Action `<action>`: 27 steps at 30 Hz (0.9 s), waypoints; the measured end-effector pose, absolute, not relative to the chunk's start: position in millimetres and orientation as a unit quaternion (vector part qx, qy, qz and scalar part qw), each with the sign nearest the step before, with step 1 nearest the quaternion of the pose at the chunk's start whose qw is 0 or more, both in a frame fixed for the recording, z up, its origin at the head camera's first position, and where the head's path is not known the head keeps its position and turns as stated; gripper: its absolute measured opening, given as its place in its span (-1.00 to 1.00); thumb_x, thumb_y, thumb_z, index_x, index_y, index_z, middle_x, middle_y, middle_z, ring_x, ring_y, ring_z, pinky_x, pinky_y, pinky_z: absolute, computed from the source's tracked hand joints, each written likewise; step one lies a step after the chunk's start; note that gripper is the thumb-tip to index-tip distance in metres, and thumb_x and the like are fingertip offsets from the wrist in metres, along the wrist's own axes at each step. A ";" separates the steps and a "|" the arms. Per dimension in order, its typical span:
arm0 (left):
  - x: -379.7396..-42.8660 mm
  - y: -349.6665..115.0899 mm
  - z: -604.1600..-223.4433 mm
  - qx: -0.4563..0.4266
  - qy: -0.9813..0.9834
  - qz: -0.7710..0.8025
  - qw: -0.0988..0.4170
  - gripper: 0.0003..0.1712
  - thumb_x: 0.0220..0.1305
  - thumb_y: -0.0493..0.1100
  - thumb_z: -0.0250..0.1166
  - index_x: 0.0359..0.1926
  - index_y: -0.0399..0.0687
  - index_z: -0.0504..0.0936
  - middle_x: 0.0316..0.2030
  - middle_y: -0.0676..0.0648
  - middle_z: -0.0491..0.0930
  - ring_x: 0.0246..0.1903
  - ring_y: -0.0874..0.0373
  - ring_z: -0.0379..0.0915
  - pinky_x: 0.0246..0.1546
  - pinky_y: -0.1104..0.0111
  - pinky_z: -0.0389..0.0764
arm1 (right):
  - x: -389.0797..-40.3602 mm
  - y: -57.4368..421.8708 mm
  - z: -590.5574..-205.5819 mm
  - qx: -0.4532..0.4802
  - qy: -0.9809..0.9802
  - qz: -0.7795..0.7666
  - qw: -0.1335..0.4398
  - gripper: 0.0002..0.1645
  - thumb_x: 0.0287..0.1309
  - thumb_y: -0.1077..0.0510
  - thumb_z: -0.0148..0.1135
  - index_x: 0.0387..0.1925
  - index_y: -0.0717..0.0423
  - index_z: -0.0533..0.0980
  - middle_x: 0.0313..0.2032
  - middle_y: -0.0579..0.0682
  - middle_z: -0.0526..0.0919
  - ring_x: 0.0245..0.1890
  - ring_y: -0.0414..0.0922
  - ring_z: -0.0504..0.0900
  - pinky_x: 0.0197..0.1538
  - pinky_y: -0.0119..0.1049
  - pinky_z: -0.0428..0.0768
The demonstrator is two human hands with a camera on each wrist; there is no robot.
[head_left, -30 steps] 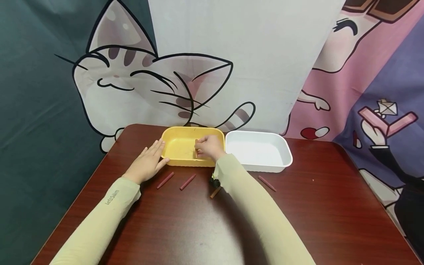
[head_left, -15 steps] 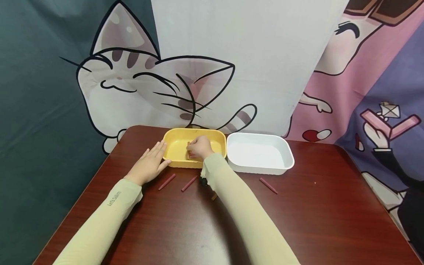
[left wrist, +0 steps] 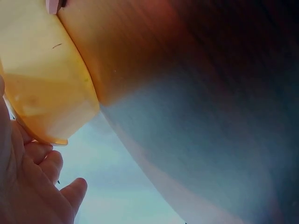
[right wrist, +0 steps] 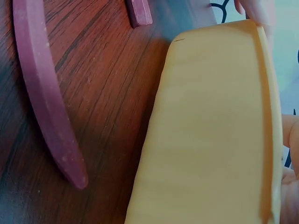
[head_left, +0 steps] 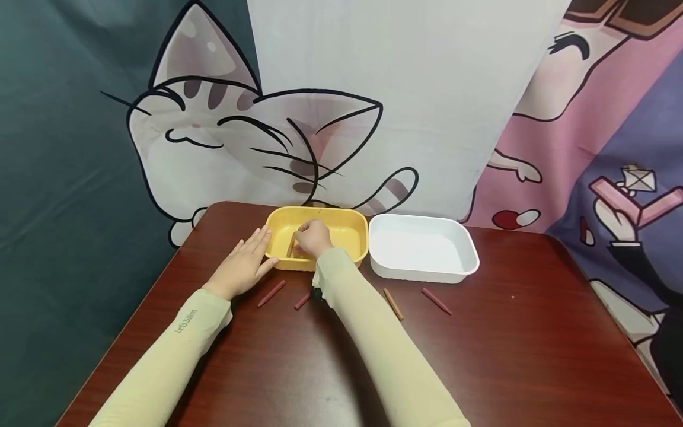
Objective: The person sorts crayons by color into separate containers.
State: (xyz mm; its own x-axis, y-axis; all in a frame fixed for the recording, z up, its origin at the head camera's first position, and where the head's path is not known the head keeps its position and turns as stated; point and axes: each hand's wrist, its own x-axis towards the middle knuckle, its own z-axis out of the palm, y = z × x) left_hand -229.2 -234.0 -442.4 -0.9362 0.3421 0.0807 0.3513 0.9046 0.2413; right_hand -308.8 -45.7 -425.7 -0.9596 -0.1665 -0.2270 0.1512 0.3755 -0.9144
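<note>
My left hand (head_left: 240,265) lies with straight fingers against the left end of a yellow tray (head_left: 349,234). The left wrist view shows its fingertips at the rim of the yellow tray (left wrist: 44,93). Reaching over the tray's front wall, my right hand (head_left: 315,238) pinches a brown crayon (head_left: 290,244) inside, near the left part. Most of that hand's grip is hidden behind the wall in the right wrist view. On the table in front lie a mauve crayon (head_left: 271,293) and another mauve crayon (head_left: 302,300), partly covered by the right sleeve.
A white tray (head_left: 427,277) stands right beside the yellow one. To the right of the right sleeve lie an orange-brown crayon (head_left: 393,303) and a mauve crayon (head_left: 436,301). A printed cloth (head_left: 427,118) hangs behind the brown table (head_left: 507,344).
My right hand has moved left within the yellow tray, bringing the brown crayon with it. The sleeve now uncovers the orange-brown crayon on the table. My left hand stays at the tray's left end.
</note>
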 end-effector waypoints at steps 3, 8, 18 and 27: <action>-229.5 -233.1 -441.6 -0.179 -0.975 -0.129 0.019 -0.14 0.59 0.16 -0.02 0.57 -0.35 -0.02 0.58 -0.28 -0.09 0.56 -0.18 -0.19 0.47 -0.17 -0.01 | -308.9 -43.7 -424.9 -0.007 0.810 -0.567 0.148 -0.73 0.42 0.25 0.17 0.05 0.33 0.53 -0.11 0.30 0.68 -0.29 0.12 0.79 -0.26 -0.21 0.75; -229.6 -233.8 -441.0 -0.177 -0.975 -0.132 0.015 -0.14 0.58 0.16 -0.01 0.57 -0.35 -0.02 0.58 -0.29 -0.10 0.56 -0.18 -0.20 0.47 -0.18 -0.02 | -305.9 -37.8 -420.0 -0.030 0.812 -0.565 0.143 -0.76 0.42 0.23 0.15 0.01 0.28 0.54 -0.20 0.31 0.71 -0.28 0.13 0.78 -0.20 -0.16 0.75; -231.8 -233.9 -441.2 -0.180 -0.975 -0.131 0.015 -0.13 0.59 0.18 -0.03 0.57 -0.35 -0.03 0.58 -0.28 -0.10 0.57 -0.18 -0.20 0.48 -0.18 -0.02 | -294.0 -13.5 -406.5 -0.111 0.809 -0.566 0.111 -0.71 0.40 0.25 0.11 0.02 0.35 0.57 -0.16 0.26 0.66 -0.21 0.15 0.75 -0.12 -0.13 0.74; -231.7 -233.0 -440.2 -0.182 -0.974 -0.134 0.012 -0.13 0.59 0.19 -0.05 0.57 -0.34 -0.03 0.58 -0.29 -0.11 0.57 -0.19 -0.22 0.47 -0.18 -0.03 | -270.4 19.7 -389.9 -0.184 0.801 -0.564 0.077 -0.74 0.36 0.28 0.18 -0.01 0.34 0.61 -0.14 0.17 0.68 -0.23 0.14 0.75 -0.21 -0.28 0.74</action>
